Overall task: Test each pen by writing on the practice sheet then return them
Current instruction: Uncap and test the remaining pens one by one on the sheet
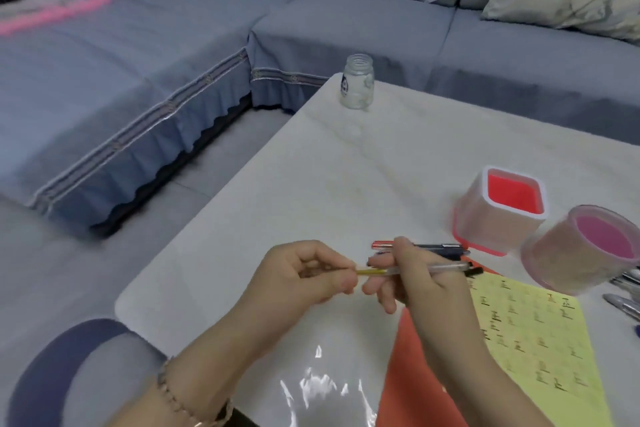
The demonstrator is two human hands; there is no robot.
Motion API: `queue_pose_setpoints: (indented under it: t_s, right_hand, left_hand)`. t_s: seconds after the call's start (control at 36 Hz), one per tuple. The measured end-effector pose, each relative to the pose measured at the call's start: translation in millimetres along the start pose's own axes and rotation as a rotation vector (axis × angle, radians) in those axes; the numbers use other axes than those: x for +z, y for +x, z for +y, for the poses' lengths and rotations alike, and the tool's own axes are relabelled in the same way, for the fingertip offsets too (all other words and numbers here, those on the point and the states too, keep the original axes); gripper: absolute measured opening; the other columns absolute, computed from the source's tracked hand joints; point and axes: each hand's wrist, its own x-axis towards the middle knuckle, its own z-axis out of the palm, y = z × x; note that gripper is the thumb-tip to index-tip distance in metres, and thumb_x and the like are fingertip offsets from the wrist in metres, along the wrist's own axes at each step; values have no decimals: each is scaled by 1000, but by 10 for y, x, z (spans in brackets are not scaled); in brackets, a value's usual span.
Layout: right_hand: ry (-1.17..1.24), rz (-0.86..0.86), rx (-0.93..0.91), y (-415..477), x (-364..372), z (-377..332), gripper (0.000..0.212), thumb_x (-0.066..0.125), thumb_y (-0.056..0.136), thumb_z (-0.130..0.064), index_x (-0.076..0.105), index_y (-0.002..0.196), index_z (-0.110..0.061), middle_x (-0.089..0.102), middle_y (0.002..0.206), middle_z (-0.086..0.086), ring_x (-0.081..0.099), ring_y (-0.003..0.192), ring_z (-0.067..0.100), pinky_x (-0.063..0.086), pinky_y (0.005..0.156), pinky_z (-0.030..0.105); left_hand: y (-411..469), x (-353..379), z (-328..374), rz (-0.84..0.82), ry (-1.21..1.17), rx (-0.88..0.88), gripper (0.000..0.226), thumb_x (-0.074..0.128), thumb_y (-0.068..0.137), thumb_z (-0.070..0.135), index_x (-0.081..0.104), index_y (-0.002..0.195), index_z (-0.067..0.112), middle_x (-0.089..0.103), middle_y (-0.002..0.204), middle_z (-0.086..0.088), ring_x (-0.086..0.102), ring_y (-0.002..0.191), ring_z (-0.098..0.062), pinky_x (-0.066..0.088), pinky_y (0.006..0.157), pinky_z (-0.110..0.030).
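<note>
A clear-barrelled pen [446, 268] lies level between both hands above the table. My right hand [412, 277] grips its barrel, and my left hand [304, 274] pinches its yellowish tip end [372, 272]. The yellow practice sheet [540, 333], covered in small written marks, rests on a red pad [412, 374] to the right. Behind my right hand a red pen [381, 245] and a dark pen [443, 248] lie on the table. Several more pens [623, 291] lie at the right edge. A square red-lined holder [498, 211] and a round pink-lined holder [585, 250] stand at right.
A small open glass jar [358, 81] stands near the far corner of the white table [346, 184]. A grey-blue corner sofa [173, 62] wraps around the left and far sides. A glossy plastic sheet [322, 385] lies near the table's front edge.
</note>
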Motion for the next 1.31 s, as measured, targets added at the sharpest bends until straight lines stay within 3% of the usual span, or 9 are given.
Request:
queue_pose_setpoints:
  t_s: [0.14,0.28,0.42,0.53,0.67,0.83,1.08,1.17,1.31]
  right_hand:
    - [91,-136,220,123,536,61,34,44,95,-22,63,74,-4,62,50,9,45,38,12,42,43,17]
    - [-187,-442,236,215,967,174,26,51,90,-30,66,82,-11,67,58,5,52,47,12,49,53,19]
    - [-599,-674,169,328,1217,332,12,60,87,-21,67,80,-15,71,65,-2,59,55,6,48,64,18]
    - [-809,-740,88,416,1350,447,16,57,87,-22,66,73,-22,70,65,-9,61,59,4,46,62,17]
    - [-929,-752,42,457,1402,526,18,54,87,-24,66,73,-21,69,71,-5,64,72,16,49,67,26]
    - [-979,-752,55,407,1296,584,17,52,88,-26,65,76,-24,69,75,-6,65,74,14,49,66,24]
    - [-1074,-681,42,347,837,572,14,52,87,-31,62,76,-32,67,77,-12,62,75,5,49,73,25]
    - [-1105,-626,35,307,578,533,14,53,86,-32,61,75,-33,66,77,-13,60,74,1,49,72,22]
    - [-1118,-491,61,201,-22,440,17,54,86,-31,58,70,-37,66,75,-13,60,71,-1,48,71,21]
  left_hand:
    - [-144,-394,-57,337,7,98,23,74,70,-2,72,61,19,66,59,5,58,55,-3,46,57,-14]
    - [-377,-866,-114,615,-110,62,14,64,80,-5,63,73,7,64,62,-2,62,56,-11,51,57,-19]
    - [-750,-1525,-208,1004,239,179,17,66,82,4,62,76,19,68,72,9,61,65,3,48,61,-11]
    - [-987,-2165,-473,1138,511,117,14,63,84,4,59,80,16,64,80,7,60,74,-4,45,64,-12]
    - [-1010,-2867,-1087,1053,745,-220,9,58,85,2,59,88,10,63,85,-5,59,82,-25,46,74,-32]
    - [-870,-3055,-1327,902,861,-422,24,56,88,8,56,112,6,65,104,-13,59,94,-29,45,79,-34]
    - [-361,-2153,-565,775,805,-16,17,57,89,13,64,105,14,64,95,3,60,93,-16,40,79,-21]
    - [-251,-1613,-290,625,806,112,12,56,90,18,63,98,23,61,86,15,55,82,1,39,70,-10]
    - [-68,-634,-135,244,803,197,11,52,91,27,62,95,29,63,86,14,57,83,-2,45,80,-21]
